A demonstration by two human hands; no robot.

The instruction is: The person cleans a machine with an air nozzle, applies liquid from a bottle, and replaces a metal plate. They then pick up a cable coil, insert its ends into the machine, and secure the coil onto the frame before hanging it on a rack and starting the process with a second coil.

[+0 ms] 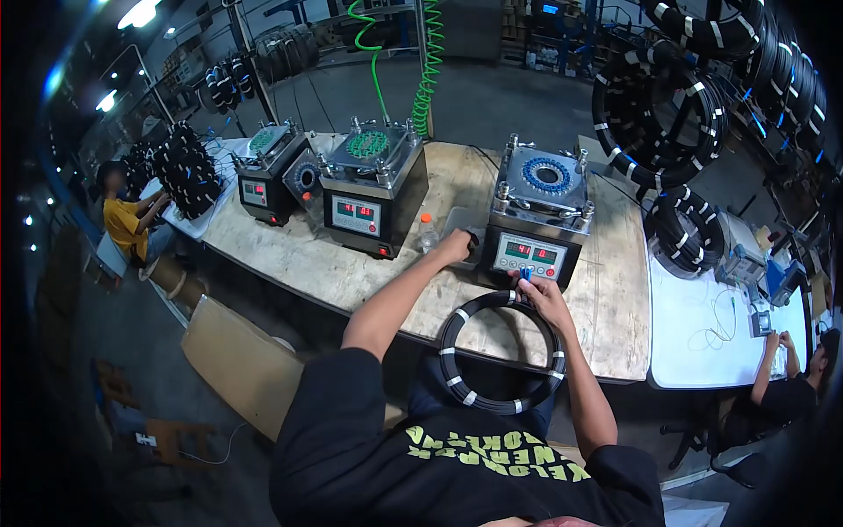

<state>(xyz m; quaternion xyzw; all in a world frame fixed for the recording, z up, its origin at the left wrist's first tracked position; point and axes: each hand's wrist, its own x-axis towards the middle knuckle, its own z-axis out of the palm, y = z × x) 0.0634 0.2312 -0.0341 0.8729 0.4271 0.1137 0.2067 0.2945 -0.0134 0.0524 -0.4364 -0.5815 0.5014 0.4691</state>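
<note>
Below the right-hand machine (537,211), a black cable coil (452,351) with white bands hangs over the table's front edge. My right hand (543,294) is closed at the coil's top, gripping its blue-tipped ends (525,274) in front of the machine's display. My left hand (455,248) is closed at the left side of that machine, over a small dark object (473,239) that I cannot make out. Beside it stands a clear bottle with an orange cap (426,219). A grey tray (458,220) lies partly behind my left hand.
Two more machines (369,189) (266,171) stand along the wooden table (299,263) to the left. Black coils (663,114) hang at the upper right. A white table (685,338) adjoins on the right, where a person (786,395) works. Another person (127,220) sits far left.
</note>
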